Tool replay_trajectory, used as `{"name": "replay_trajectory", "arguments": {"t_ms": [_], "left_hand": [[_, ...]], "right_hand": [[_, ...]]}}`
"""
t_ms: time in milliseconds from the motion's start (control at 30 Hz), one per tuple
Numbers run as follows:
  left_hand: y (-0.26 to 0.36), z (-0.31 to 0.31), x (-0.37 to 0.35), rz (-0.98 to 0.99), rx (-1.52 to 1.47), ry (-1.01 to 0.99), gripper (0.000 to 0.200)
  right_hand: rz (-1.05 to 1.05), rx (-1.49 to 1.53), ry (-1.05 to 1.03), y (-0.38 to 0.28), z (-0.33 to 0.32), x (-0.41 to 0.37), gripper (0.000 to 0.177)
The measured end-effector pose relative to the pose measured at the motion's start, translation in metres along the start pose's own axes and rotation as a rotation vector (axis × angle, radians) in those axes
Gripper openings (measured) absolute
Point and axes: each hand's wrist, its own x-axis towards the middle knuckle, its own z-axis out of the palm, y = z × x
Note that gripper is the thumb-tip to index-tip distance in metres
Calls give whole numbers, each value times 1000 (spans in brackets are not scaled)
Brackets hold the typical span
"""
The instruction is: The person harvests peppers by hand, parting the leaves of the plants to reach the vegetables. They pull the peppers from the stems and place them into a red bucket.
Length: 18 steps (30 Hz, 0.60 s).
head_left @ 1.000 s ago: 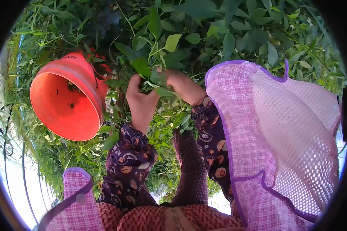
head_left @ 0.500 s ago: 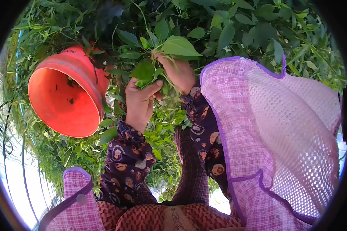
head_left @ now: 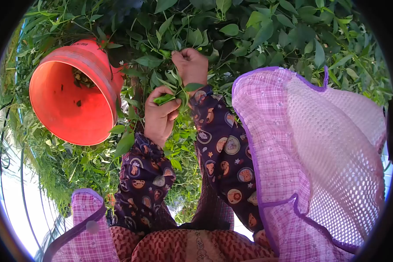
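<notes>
Between thumb and fingers, my left hand [head_left: 160, 118] holds a green pepper [head_left: 163, 99], with leafy stems close beside it. Farther up and to the right, my right hand [head_left: 192, 65] has its fingers curled at the leaves, its thumb near another small green pepper [head_left: 164, 53]. Whatever is inside those curled fingers is hidden. Green leafy plants [head_left: 266, 32] surround both hands.
A red bucket [head_left: 65, 118] lies tilted at the left, its mouth facing me, with some dark bits inside. Pink checked cloth with white mesh [head_left: 327, 118] hangs at the right. Thin dark lines [head_left: 22, 183] curve along the left edge.
My right hand has moved up and left, away from the broad leaf it was touching. My left hand still holds its pepper, slightly lower. The bucket appears a little higher.
</notes>
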Motion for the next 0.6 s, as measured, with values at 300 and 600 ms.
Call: {"name": "replay_trajectory", "arguments": {"t_ms": [300,600], "left_hand": [[-1,-20,-7,-2,-96,125,26],[7,3,-60,-8,86,106,28]], "right_hand": [[-70,-157,-244,20,17,7,24],[-264,-503,-31,29,9,21,22]]}}
